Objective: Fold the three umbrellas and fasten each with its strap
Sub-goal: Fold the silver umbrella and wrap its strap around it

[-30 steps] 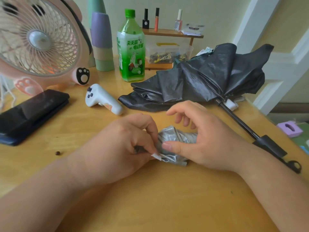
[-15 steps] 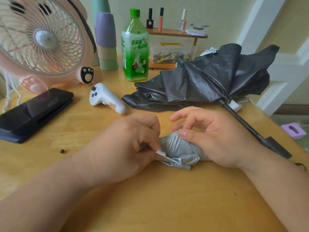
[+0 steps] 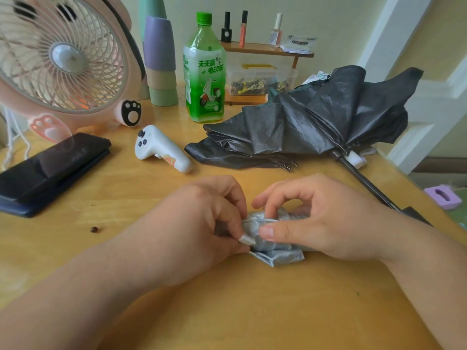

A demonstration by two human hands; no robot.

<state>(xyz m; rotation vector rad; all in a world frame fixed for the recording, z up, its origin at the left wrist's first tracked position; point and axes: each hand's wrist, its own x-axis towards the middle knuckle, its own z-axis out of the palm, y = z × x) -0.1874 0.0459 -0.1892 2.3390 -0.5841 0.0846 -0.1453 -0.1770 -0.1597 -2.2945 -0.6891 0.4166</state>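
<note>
From where I sit, the wooden table [image 3: 227,311] fills most of the head view. At its far left stands a pink fan [image 3: 63,59] with paw prints on its base. At the far right a black umbrella [image 3: 316,122] lies half collapsed, its canopy loose and crumpled and its shaft running down toward the right edge of the table. A dark phone [image 3: 50,170] lies flat at the left edge, in front of the fan. A green drink bottle [image 3: 204,72] stands upright behind the black canopy, beside a stack of pastel cups [image 3: 161,61]. A white handheld controller [image 3: 161,150] lies on its side between the phone and the black umbrella.

Near the middle, both hands meet over a silver umbrella [image 3: 275,253], bunched into a small bundle on the table. The left hand [image 3: 197,223] has its fingers curled tight on the bundle's left end, and the thumb pins a pale tab [image 3: 246,239] against the fabric. The right hand [image 3: 323,218] holds the bundle from the other side, thumb laid along the front and fingers arched over the top. I cannot tell whether the tab is the strap. A small dark bead [image 3: 94,229] lies alone to the left.
</note>
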